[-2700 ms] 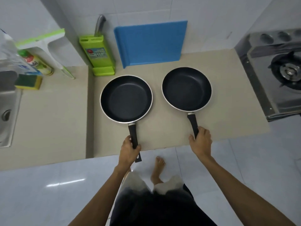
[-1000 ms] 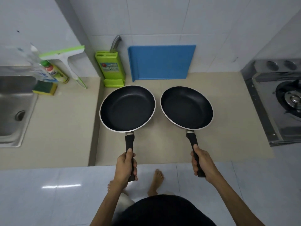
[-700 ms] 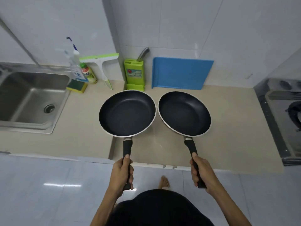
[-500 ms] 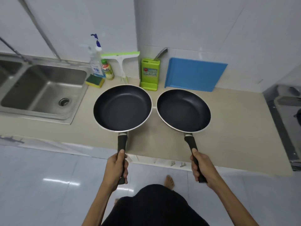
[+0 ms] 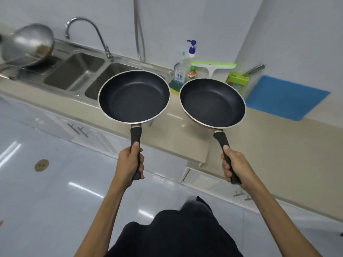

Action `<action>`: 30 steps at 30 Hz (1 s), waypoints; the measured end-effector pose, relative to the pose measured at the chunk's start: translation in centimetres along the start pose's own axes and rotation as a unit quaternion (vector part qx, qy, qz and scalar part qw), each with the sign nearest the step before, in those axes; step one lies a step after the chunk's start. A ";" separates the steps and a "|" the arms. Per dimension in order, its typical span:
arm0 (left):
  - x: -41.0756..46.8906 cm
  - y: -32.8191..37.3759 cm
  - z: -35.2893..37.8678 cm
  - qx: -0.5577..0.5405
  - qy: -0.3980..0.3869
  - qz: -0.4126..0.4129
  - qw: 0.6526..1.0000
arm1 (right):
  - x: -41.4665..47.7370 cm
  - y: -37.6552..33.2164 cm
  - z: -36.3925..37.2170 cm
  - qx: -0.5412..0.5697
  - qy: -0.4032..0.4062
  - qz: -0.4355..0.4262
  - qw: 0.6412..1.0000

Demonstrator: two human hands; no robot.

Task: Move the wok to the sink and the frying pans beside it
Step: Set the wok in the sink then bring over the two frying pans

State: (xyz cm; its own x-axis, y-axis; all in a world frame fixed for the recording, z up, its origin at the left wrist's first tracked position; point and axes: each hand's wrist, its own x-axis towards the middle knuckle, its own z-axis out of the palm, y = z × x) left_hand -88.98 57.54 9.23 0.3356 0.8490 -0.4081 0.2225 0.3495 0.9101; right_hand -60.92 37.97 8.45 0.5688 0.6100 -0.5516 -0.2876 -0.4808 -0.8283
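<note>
Both hands up in front of the body, each carrying a pan by its black handle, clear of the counter.

Left hand — fingers wrapped tight round the handle of the left frying pan, thumb laid along the top. The pan rides roughly level, dark bowl facing up, pale rim all round. It hangs over the front edge of the counter, overlapping the right basin of the sink from this angle.

Right hand — clamped the same way on the handle of the right frying pan, which tilts slightly, handle running toward 5 o'clock. The two pans sit side by side, rims near but apart.

Wok at 10 o'clock in the view, steel, tipped on its side at the far left end of the sink unit, left of the left basin; whether it sits in a basin or on the drainer I cannot tell. Faucet arcs up behind the basins.

Behind the pans, at about 1 o'clock: soap pump bottle, a small green-capped bottle, a green-edged squeegee, a sponge partly hidden. Farther right, a green knife block and a blue cutting board leaning at the wall.
</note>
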 end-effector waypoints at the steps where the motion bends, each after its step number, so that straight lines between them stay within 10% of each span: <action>1: 0.5 0.5 -1.5 -0.006 0.009 0.004 1.000 | 0.3 -0.7 1.7 -0.005 -0.007 -0.004 1.000; 30: 23.2 8.3 -45.5 -0.112 0.268 -0.026 0.956 | 19.9 -20.9 55.6 -0.148 -0.227 -0.014 0.963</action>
State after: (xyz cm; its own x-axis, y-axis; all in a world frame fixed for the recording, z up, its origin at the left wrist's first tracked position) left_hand -120.95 98.16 10.52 -0.2024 0.8881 -0.4127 0.0034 0.4221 0.9065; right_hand -86.38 95.17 9.36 0.1583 0.8057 -0.5708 -0.0074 -0.5771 -0.8166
